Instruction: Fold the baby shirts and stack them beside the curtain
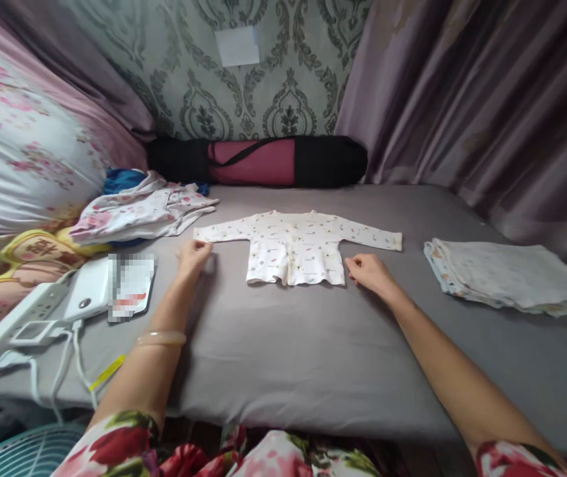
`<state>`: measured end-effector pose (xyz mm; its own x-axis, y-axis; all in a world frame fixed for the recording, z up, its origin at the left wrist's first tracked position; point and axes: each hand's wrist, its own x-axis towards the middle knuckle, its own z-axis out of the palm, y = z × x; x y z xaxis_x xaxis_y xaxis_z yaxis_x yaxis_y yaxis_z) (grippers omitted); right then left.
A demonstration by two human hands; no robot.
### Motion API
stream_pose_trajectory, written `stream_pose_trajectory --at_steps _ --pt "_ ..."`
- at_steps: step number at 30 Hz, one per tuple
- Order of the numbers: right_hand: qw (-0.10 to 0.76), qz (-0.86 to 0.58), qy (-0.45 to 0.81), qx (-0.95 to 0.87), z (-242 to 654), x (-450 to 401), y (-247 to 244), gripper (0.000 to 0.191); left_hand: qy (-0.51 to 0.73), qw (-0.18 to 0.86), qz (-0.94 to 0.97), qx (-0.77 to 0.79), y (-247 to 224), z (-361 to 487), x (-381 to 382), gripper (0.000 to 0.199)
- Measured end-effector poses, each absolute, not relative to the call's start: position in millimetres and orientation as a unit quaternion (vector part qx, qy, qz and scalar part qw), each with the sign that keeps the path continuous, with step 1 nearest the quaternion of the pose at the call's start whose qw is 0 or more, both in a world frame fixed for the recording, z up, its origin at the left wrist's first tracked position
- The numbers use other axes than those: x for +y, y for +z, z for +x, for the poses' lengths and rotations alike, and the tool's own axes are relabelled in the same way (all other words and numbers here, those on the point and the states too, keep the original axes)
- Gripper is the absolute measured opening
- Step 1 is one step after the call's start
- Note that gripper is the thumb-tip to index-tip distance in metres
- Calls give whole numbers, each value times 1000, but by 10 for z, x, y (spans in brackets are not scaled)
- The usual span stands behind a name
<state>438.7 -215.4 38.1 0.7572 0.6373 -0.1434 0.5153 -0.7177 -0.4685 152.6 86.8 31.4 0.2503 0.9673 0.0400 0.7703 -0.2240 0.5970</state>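
Observation:
A small white long-sleeved shirt (296, 248) with a tiny print lies spread on the grey bed sheet (308, 358), both sleeves stretched out sideways. My left hand (194, 257) is at the cuff of the sleeve on the left, its fingers pinched together; whether fabric is between them is too small to tell. Just right of the shirt's lower body, below the other sleeve, is my right hand (367, 270). Its fingers are curled together near the side edge of the shirt, and what they hold, if anything, cannot be made out.
Folded cloths (512, 275) are stacked at the right. Crumpled clothes (139, 205) lie at the back left. A power strip (40, 308), white power bank (89, 288), phone-like item (132, 288) and cables sit at the left. Along the wall rests a black and maroon bag (254, 161).

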Motion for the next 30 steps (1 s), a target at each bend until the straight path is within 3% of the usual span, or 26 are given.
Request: stream_pose_trajectory --at_steps 5,9,14,18,22,27,30 --pt "147 -925 113 -331 4141 -2205 407 31 87 343 835 421 400 1506 266 41" --pt "139 -922 109 -345 3998 -2240 401 23 86 284 873 388 400 1522 13 42" --pt "174 -913 105 -355 3934 -2261 435 13 100 261 869 408 339 1617 -91 26" --pt "247 -905 137 -317 3975 -2254 441 12 122 336 830 429 353 1667 -151 23" --pt "316 -886 178 -289 4026 -2241 387 23 165 413 761 472 426 1746 -239 21" --pt "327 -878 145 -319 4031 -2238 338 25 244 563 623 486 442 1903 -307 28" --pt "322 -875 145 -331 4047 -2256 327 25 290 595 578 478 393 1945 -282 27"
